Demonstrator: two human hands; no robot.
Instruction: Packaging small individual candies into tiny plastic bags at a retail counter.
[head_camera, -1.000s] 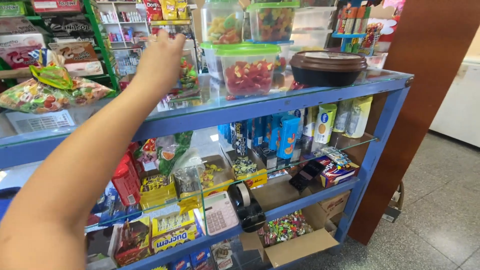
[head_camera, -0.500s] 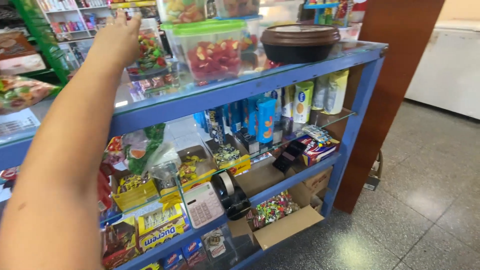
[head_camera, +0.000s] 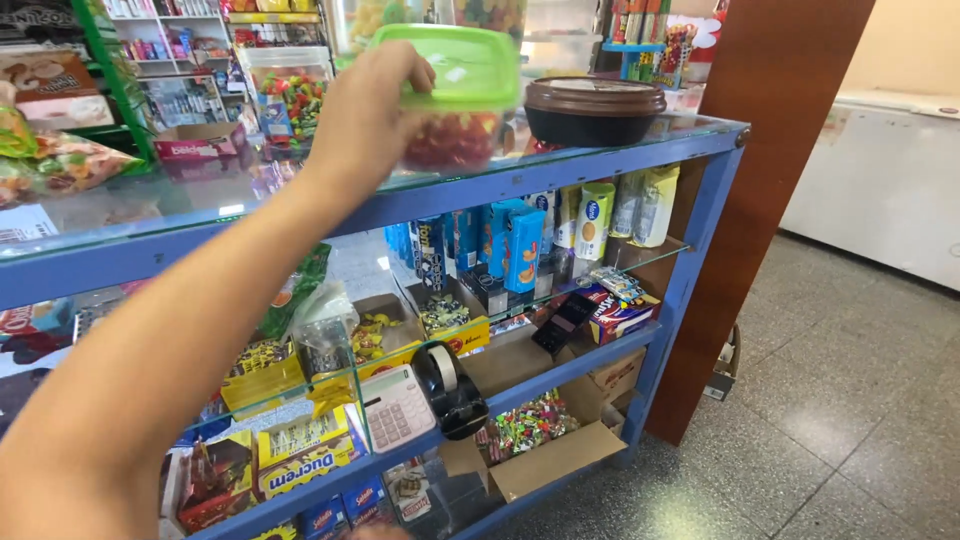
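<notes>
clear candy tub with green lid (head_camera: 462, 95), gripped at upper centre of the frame.

left hand (head_camera: 365, 115): fingers curled over the tub's lid edge and near side, closed on it; tub holds red sweets, sits at or just above the glass tabletop (head_camera: 180, 195), contact cannot be told. right hand: out of view. right of the tub, a dark brown lidded bowl (head_camera: 594, 108) on the glass. below, blue shelves (head_camera: 590, 365) carry blue biscuit packs (head_camera: 505, 245), yellow-white pouches (head_camera: 625, 205), a pink calculator (head_camera: 397, 408) beside a black tape dispenser (head_camera: 450, 388), and an open cardboard box (head_camera: 545, 450) of wrapped sweets, lower centre.
</notes>
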